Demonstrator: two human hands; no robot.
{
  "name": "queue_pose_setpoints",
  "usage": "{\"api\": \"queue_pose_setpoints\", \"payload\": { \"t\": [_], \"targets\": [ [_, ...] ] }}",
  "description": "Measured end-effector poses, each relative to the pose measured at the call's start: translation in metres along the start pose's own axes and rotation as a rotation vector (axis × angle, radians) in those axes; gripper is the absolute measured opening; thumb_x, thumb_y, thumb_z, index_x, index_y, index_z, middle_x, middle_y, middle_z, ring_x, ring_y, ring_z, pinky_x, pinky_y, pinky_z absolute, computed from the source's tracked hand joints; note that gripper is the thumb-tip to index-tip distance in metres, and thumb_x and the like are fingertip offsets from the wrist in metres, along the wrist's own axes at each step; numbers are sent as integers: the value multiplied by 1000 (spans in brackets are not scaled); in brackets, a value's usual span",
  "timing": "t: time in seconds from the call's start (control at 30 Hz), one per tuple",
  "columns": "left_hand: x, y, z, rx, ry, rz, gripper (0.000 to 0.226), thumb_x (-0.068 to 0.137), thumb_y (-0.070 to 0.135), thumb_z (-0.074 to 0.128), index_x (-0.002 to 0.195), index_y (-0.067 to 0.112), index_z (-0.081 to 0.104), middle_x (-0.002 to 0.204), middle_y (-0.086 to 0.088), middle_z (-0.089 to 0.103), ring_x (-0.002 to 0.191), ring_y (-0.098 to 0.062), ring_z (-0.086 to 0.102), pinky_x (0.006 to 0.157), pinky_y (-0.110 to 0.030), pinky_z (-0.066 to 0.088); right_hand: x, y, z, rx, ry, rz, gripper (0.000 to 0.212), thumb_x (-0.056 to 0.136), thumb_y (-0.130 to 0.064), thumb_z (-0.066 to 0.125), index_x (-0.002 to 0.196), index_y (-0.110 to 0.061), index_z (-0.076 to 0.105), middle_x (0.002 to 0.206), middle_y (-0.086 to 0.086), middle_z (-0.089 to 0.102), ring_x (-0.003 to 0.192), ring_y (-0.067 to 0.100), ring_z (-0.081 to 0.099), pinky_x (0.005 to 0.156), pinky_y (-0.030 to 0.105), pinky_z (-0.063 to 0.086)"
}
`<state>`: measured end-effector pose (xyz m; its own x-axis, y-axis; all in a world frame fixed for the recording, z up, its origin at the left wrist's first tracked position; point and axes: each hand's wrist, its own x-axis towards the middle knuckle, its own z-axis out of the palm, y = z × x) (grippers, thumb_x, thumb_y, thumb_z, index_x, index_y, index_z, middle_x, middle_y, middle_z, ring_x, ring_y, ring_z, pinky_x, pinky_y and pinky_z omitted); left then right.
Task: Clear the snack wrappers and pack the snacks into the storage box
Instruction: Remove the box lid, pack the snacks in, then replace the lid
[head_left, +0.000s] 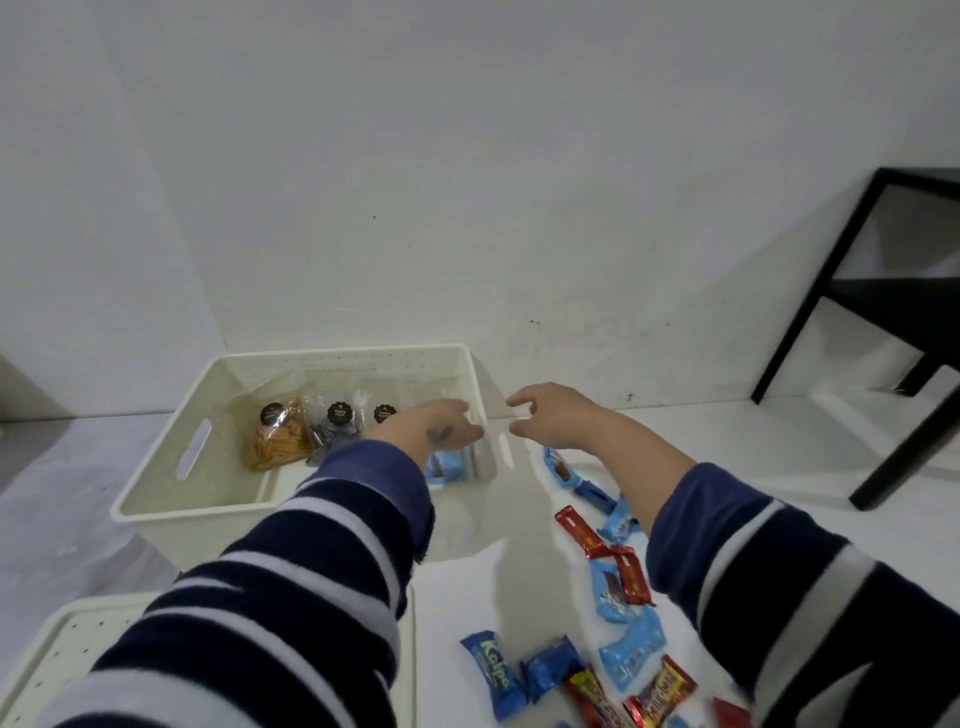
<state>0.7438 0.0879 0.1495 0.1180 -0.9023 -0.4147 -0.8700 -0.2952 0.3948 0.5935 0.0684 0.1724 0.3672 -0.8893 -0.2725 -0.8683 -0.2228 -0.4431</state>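
Note:
A cream storage box (156, 499) stands on the white table. Inside it, three clear snack packs with black labels stand in a row; the leftmost (278, 436) holds orange sticks. A blue wrapped snack (445, 464) lies in the box's right end. My left hand (441, 427) is inside the box by its right wall. My right hand (553, 415) hovers just outside that wall, thumb and forefinger curved. A faint clear snack pack (493, 422) seems to be held between both hands over the rim. More snacks lie to the right: red bars (582, 530), light blue packs (631, 649) and a dark blue bar (491, 670).
The box's cream lid (67, 654) lies at the near left, partly under my left sleeve. A black side table (883, 312) stands at the right against the white wall, which runs just behind the box.

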Motion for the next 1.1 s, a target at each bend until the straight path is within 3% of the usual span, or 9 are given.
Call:
{"api": "queue_pose_setpoints", "payload": {
  "t": [0.27,0.53,0.7,0.8,0.9,0.97,1.1],
  "targets": [
    [-64,96,49,-53,-4,153,51,98,37,45,146,23,34,153,-3,32,136,-24,37,109,-35,32,-81,88,-16,-246,-140,68,53,96,-27,49,146,-17,36,155,3,29,141,23,30,113,32,25],
    [-121,151,145,-62,-32,48,48,99,32,44,145,21,37,153,-3,31,137,-25,35,107,-35,32,-156,190,-26,-237,-198,-6,51,97,-29,49,144,-12,39,152,7,34,138,26,35,110,33,30],
    [-134,157,213,-80,-25,0,48,98,33,47,144,19,39,151,-7,35,136,-27,37,111,-35,28,-186,257,-8,-230,-263,-26,51,97,-32,50,144,-17,40,155,3,30,142,21,28,114,32,22],
    [-136,145,254,-113,29,-94,55,92,45,52,143,28,39,153,-7,31,136,-30,35,112,-39,30,-192,290,16,-226,-304,-30,54,95,-38,51,144,-19,40,155,3,30,143,21,26,115,31,21],
    [-137,128,292,-59,65,-196,71,83,66,51,145,38,30,158,-4,15,144,-32,16,115,-53,21,-195,317,45,-195,-279,1,67,88,-52,56,147,-28,33,155,7,28,143,28,25,115,37,23],
    [-138,116,314,-3,93,-230,77,80,72,47,146,43,22,161,0,3,147,-32,0,114,-62,11,-194,334,62,-211,-247,13,78,82,-62,57,148,-37,25,159,7,14,147,31,9,117,43,15],
    [-137,94,343,57,156,-296,97,69,85,42,148,44,4,160,4,-10,145,-35,-14,112,-67,7,-179,360,91,-212,-208,-8,97,68,-76,59,148,-47,12,161,0,-11,146,30,-19,116,59,1]
  ]
}}
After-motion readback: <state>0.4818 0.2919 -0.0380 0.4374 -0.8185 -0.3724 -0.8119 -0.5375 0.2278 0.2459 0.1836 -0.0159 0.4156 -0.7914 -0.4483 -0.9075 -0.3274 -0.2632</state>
